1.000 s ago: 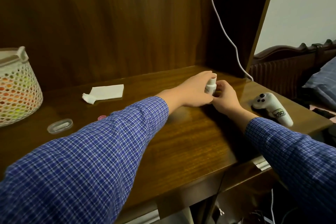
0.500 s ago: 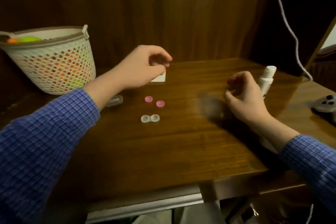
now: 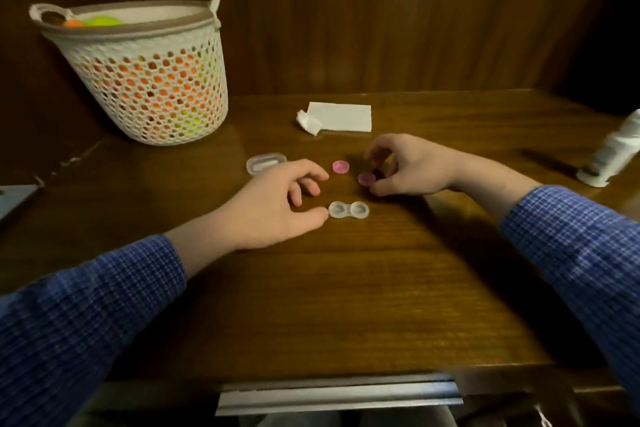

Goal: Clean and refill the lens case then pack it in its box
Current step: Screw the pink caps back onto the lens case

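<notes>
Left hand (image 3: 277, 204) lies relaxed beside the clear twin-well plastic lens case (image 3: 348, 210); right hand (image 3: 408, 166) pinches a pink round cap (image 3: 366, 178).
We judge the case light, rigid, slippery; best gripped across its narrow waist.

There were 2 pink caps (image 3: 339, 166) (image 3: 366, 178), 1 lens case (image 3: 348, 210), 1 clear box (image 3: 265, 162), 1 tissue (image 3: 336, 117), 1 bottle (image 3: 614, 152), 1 basket (image 3: 152, 80) and 2 hands (image 3: 277, 208) (image 3: 408, 166).

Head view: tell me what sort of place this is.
Probably a room in a home, at a dark wooden desk with a wood-panelled back. A white perforated plastic basket of orange and yellow items, a folded white tissue and a clear twin-cup lens case suggest personal use.
</notes>
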`<state>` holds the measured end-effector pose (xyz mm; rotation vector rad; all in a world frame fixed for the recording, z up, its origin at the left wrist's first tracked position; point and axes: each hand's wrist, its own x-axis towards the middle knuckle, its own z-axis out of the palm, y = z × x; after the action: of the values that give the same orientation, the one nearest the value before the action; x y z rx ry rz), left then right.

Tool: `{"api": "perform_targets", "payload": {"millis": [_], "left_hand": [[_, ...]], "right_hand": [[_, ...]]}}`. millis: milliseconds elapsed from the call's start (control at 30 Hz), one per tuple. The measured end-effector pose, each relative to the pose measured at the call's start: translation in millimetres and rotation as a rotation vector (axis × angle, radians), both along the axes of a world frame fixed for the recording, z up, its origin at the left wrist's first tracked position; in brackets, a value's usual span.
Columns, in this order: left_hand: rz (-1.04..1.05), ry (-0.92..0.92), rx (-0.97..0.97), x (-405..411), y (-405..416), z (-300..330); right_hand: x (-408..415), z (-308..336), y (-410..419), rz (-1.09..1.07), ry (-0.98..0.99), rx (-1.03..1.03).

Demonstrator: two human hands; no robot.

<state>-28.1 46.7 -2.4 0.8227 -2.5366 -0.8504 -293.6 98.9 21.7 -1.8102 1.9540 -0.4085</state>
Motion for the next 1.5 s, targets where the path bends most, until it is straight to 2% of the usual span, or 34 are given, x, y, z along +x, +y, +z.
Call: {"api": "perform_targets", "payload": {"millis": [200, 400, 700, 1000, 1200, 1400, 1500], "left_hand": [[-0.103, 0.054, -0.052, -15, 2, -6], [-0.143, 0.015, -0.089, -26, 2, -10], [-0.132, 0.076, -0.072, -22, 6, -8], [-0.137, 0.11, -0.106, -21, 7, -7], [-0.125, 0.121, -0.094, -20, 7, -7], [-0.128, 0.119, -0.08, -21, 8, -6], [-0.122, 0.117, -0.077, -21, 8, -6]], "right_hand": [[-1, -9, -4, 0.03, 0.028, -0.108], [2, -8, 4, 0.084, 0.064, -0.181], [7, 7, 31, 0.187, 0.183, -0.106], [2, 0, 43, 0.055, -0.178, -0.3], [6, -11, 46, -0.03, -0.591, -0.287], [14, -19, 49, 0.182, -0.506, -0.302], [16, -20, 50, 0.213, -0.474, -0.319]]}}
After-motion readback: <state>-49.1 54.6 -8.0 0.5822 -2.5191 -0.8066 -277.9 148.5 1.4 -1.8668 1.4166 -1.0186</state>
